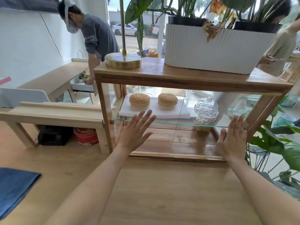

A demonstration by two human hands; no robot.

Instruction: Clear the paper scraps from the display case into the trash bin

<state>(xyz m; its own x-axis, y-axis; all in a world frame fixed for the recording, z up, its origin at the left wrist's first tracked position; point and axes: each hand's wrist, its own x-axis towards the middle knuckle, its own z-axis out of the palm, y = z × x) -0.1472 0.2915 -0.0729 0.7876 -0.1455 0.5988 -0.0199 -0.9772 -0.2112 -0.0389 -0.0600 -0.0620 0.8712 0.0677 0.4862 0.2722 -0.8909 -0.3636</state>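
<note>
Both hands are reaching empty, fingers spread: the left hand [135,132] at eleven o'clock, the right hand [232,138] at one. Beyond, the display case [178,82] is showing no paper scraps; they would likely pinch up light and flimsy.

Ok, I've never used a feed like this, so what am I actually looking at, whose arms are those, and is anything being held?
There is no machine here. It is one picture from a camera on a person's head, looking forward and down, so the two bare arms are the wearer's own. The left hand and right hand are both open with fingers spread, holding nothing, raised in front of a wooden display case with glass sides. On its glass shelf lie two sesame buns on a white cloth, beside a cut-glass lidded jar. On top stand a brass lamp base and a white planter. I see no paper scraps and no clear trash bin.
</note>
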